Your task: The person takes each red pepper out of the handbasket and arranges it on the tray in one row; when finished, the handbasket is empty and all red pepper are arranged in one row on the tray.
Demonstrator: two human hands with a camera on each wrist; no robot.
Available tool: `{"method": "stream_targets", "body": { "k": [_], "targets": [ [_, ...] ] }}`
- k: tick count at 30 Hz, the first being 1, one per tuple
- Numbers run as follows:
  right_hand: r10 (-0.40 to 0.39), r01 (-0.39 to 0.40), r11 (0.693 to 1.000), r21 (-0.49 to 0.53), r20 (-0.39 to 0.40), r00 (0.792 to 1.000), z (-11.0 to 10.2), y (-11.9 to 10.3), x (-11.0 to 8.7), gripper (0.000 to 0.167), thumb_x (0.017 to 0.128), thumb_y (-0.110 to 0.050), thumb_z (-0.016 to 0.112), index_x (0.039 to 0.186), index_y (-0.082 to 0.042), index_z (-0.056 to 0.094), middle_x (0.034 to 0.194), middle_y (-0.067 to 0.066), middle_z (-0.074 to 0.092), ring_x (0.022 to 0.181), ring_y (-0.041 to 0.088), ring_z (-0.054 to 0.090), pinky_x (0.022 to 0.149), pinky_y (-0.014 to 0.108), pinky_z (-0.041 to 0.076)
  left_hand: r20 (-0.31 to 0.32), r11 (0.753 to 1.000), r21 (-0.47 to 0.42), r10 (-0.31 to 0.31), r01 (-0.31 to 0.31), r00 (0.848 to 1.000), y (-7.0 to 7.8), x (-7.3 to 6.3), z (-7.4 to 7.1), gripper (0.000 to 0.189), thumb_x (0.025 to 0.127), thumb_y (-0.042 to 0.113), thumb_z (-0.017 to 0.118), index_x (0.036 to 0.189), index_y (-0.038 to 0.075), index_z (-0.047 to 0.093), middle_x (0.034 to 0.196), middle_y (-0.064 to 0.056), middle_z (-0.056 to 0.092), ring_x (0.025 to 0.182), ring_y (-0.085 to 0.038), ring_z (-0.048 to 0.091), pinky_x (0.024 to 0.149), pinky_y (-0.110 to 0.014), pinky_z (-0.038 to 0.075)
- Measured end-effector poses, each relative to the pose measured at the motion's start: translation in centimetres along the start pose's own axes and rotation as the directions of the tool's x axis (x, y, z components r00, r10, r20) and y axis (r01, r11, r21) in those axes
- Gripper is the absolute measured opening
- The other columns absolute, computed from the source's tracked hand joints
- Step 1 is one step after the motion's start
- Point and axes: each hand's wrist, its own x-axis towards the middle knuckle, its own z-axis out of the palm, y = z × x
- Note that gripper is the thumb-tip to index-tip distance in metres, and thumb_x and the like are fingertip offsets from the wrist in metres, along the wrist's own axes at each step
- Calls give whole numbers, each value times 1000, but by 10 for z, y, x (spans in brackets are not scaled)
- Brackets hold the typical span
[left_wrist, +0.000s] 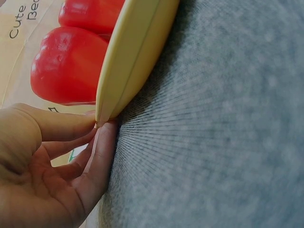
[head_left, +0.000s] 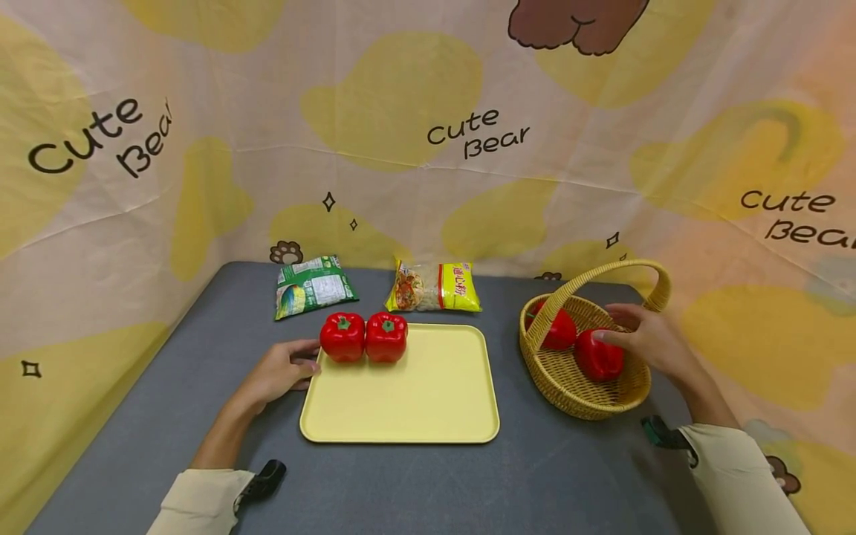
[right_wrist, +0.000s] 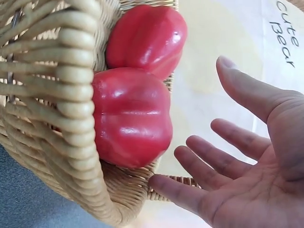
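At the left edge of a pale yellow tray (head_left: 428, 394), my left hand (head_left: 284, 371) pinches the rim between thumb and fingers, as the left wrist view shows up close. Two red bell peppers (head_left: 342, 338) (head_left: 386, 338) stand side by side in the tray's far left corner, stems up. A woven basket (head_left: 568, 397) with an arched handle holds two more red bell peppers (head_left: 598, 357) (head_left: 559, 329). Over the basket's right rim reaches my right hand (head_left: 645, 338), fingers spread and holding nothing. In the right wrist view, a gap separates its thumb from the nearer pepper (right_wrist: 133, 118).
Behind the tray lie a green packet (head_left: 313, 286) and a yellow packet (head_left: 433, 287) with a clear middle. Printed cloth (head_left: 401, 111) hangs around the grey table (head_left: 441, 483) at the back and sides.
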Motion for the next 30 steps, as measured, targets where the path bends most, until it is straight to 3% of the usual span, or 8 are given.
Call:
{"method": "stream_targets", "body": {
  "k": [5,8,15,17,20,24,27,30],
  "targets": [
    [-19,20,1000,-6,70,997,4,-1,7,75,98,-40,77,150,7,51,145,35,58,134,51,56,106,59,52,-2,1000,5,-7,7,1000,0,0,0,57,103,4,65,154,-12,45,149,-34,53,118,-34,68,86,-40,65],
    [-50,49,999,8,106,993,6,1,11,74,99,-34,77,151,10,48,144,36,58,133,52,57,104,55,54,-2,1000,8,-10,10,1000,0,0,0,56,103,4,64,154,-11,45,150,-34,52,118,-34,68,86,-41,65],
    [-95,95,995,1,103,990,9,4,13,69,94,-29,83,146,7,56,134,29,67,123,45,64,86,16,52,-2,1000,3,-4,4,1000,0,-1,0,56,103,4,64,153,-11,45,149,-34,53,117,-33,69,86,-40,65],
    [-103,103,995,3,104,989,10,4,12,68,92,-28,85,145,6,57,134,28,67,125,45,63,88,19,54,-2,1000,5,-2,2,1000,0,-1,0,56,103,4,64,153,-12,45,149,-34,53,117,-33,69,86,-40,65],
    [-108,108,994,4,100,989,12,4,11,68,91,-25,86,145,6,57,137,29,67,131,48,59,100,40,57,-1,1000,3,-1,1,1000,0,0,0,56,103,4,64,153,-12,45,149,-34,53,117,-33,69,86,-40,65],
    [-89,92,996,-21,97,991,14,4,11,71,90,-25,86,146,7,56,140,32,63,135,52,54,110,64,47,-2,1000,6,0,1,1000,0,0,0,56,103,4,64,153,-11,45,149,-34,53,116,-32,69,86,-40,65],
    [-66,74,995,-69,104,992,14,4,10,75,88,-29,88,146,7,56,139,33,63,131,52,57,106,63,49,-5,1000,11,-2,2,1000,0,-1,0,56,103,4,65,153,-11,46,149,-33,53,115,-32,69,86,-40,65],
    [-46,59,992,-115,110,993,15,5,9,78,86,-32,89,145,7,56,134,32,66,121,47,63,95,52,55,-7,1000,10,-3,3,1000,0,-1,0,55,103,3,65,153,-11,47,149,-33,54,115,-32,69,85,-40,65]
  ]
}}
